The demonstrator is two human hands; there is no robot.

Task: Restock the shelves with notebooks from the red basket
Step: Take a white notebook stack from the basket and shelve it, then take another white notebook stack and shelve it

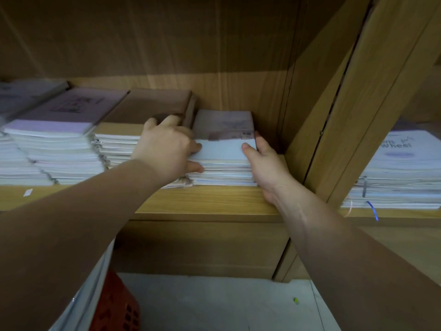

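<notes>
I am gripping a stack of notebooks (224, 154) on the shelf (214, 201), left hand (167, 149) at its left edge, right hand (267, 163) at its right.

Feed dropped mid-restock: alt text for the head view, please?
Both hands hold the rightmost notebook stack on the wooden shelf, left hand at its left edge, right hand at its right edge. Other stacks lie leftward; the red basket sits below.
</notes>
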